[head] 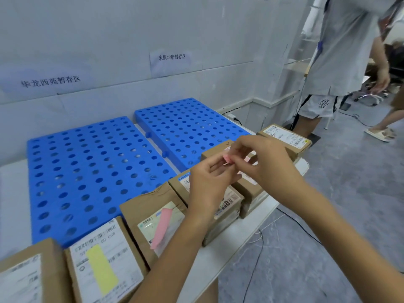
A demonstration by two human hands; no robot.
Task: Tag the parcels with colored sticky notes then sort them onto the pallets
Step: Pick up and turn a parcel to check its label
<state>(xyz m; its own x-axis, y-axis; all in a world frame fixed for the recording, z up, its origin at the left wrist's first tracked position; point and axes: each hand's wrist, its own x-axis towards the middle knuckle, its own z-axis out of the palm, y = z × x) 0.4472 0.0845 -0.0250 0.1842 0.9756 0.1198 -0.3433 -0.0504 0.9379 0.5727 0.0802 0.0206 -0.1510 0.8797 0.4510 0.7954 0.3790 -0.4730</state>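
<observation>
Several brown cardboard parcels lie in a row along the table's near edge. One parcel (pixel 102 261) carries a yellow sticky note (pixel 101 270). The parcel beside it (pixel 153 217) carries a pink sticky note (pixel 161 228). Above the parcel (pixel 227 206) to the right, my left hand (pixel 209 182) and my right hand (pixel 264 160) meet and both pinch a small pink sticky note (pixel 227 159). Two blue perforated pallets, the left pallet (pixel 87 171) and the right pallet (pixel 188 125), lie bare behind the row.
The pallets rest on a white table (pixel 13 204) against a wall with two paper signs. Another parcel (pixel 284 136) sits at the table's far right corner. A person in grey clothes (pixel 341 62) stands at the right on the grey floor, where cables run.
</observation>
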